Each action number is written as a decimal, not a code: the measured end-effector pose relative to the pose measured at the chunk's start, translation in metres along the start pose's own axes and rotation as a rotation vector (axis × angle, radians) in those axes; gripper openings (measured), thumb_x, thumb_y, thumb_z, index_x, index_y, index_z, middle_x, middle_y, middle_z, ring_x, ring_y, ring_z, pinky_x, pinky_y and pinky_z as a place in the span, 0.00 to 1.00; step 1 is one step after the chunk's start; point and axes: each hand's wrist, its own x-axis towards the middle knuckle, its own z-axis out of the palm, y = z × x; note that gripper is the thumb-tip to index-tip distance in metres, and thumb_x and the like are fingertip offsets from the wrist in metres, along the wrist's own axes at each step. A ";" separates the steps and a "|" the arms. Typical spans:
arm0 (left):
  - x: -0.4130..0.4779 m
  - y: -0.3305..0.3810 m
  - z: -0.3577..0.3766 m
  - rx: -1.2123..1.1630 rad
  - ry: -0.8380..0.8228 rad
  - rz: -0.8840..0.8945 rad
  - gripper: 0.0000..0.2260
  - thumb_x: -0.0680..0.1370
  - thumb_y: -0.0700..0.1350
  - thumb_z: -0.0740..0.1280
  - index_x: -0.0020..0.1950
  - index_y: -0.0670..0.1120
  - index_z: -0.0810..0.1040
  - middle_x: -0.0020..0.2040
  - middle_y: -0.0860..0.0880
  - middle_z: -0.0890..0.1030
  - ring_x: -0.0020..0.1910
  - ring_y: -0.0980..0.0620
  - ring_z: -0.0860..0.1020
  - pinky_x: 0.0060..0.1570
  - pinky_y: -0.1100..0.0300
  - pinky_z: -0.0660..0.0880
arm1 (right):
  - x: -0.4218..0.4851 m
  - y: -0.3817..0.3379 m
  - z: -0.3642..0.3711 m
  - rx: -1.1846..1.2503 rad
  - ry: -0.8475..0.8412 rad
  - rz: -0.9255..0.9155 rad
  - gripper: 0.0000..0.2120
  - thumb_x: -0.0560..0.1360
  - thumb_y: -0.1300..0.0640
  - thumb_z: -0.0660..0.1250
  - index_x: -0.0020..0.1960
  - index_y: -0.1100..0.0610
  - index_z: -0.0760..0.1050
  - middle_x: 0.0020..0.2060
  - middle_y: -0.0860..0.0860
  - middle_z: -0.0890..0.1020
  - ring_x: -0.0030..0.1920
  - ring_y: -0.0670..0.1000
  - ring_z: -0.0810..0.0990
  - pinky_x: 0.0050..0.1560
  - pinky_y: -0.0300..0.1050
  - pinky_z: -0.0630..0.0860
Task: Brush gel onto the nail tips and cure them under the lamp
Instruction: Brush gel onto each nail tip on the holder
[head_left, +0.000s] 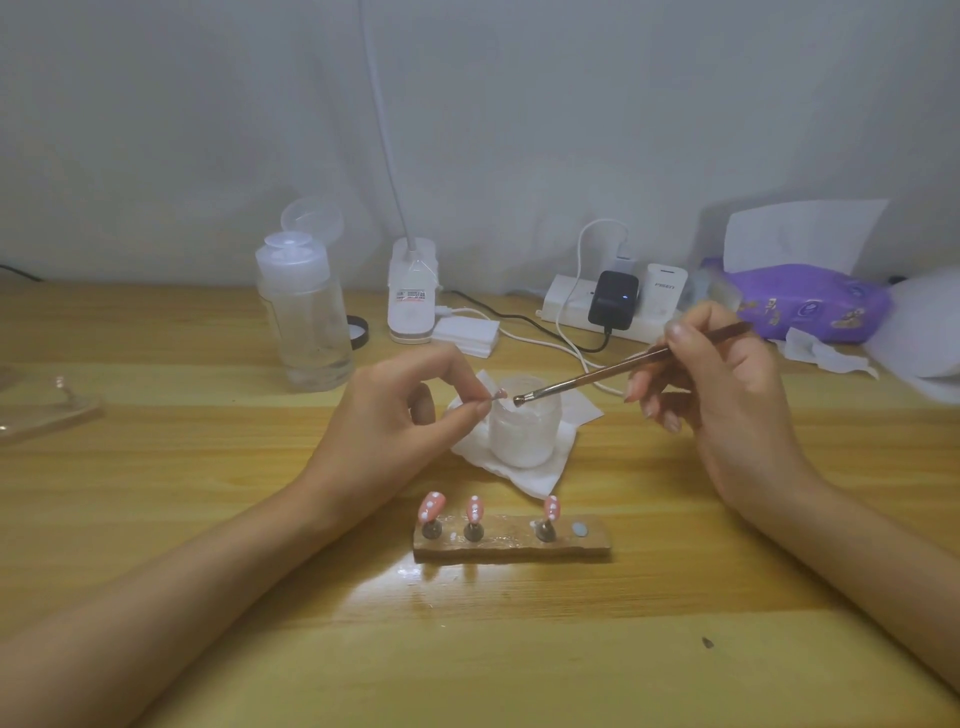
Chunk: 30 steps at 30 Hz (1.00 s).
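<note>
My left hand pinches a small pink nail tip between thumb and forefinger, just above a frosted glass jar. My right hand grips a brown brush like a pen; its tip hovers over the jar's mouth, a short gap right of the held nail tip. Near the table's front stands a wooden holder with three pink, white-dotted nail tips upright on pegs and one bare magnet at its right end. The white gooseneck lamp stands at the back.
A white napkin lies under the jar. A clear pump bottle stands back left, with a black lid beside it. A power strip with chargers and cables, cotton pads and a purple tissue pack line the back. A clear lid lies far left.
</note>
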 end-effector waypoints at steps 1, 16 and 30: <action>0.000 0.000 0.000 0.003 0.000 0.004 0.06 0.75 0.40 0.74 0.42 0.49 0.80 0.40 0.61 0.80 0.25 0.56 0.68 0.31 0.71 0.65 | 0.001 -0.005 0.001 -0.052 -0.030 -0.034 0.12 0.83 0.60 0.58 0.41 0.56 0.67 0.29 0.57 0.81 0.26 0.50 0.76 0.23 0.38 0.68; 0.001 -0.001 0.001 0.035 0.002 0.028 0.05 0.75 0.42 0.74 0.42 0.49 0.80 0.42 0.62 0.80 0.26 0.52 0.69 0.33 0.72 0.65 | 0.004 -0.008 0.002 -0.046 -0.071 0.081 0.11 0.82 0.58 0.60 0.41 0.56 0.68 0.29 0.57 0.82 0.27 0.51 0.78 0.25 0.39 0.73; 0.001 -0.001 0.000 0.053 0.018 0.057 0.06 0.75 0.43 0.74 0.43 0.52 0.80 0.44 0.63 0.80 0.26 0.54 0.69 0.34 0.72 0.65 | 0.000 0.012 -0.004 0.226 0.026 0.247 0.10 0.76 0.50 0.64 0.43 0.56 0.71 0.32 0.54 0.83 0.29 0.48 0.79 0.28 0.36 0.73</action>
